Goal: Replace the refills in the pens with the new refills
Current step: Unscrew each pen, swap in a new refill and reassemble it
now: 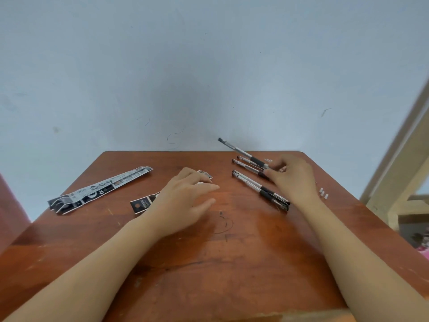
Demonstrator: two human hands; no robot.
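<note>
Rt hand (292, 177) pinch on slim clear-barrel pen (243, 153); lt hand (185, 196) loose, flat over glossy refill pkt (141, 204).

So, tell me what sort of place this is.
Probably a plain room at home: a scratched wooden table against a bare, marked wall, with pens and refill packets laid out.
</note>
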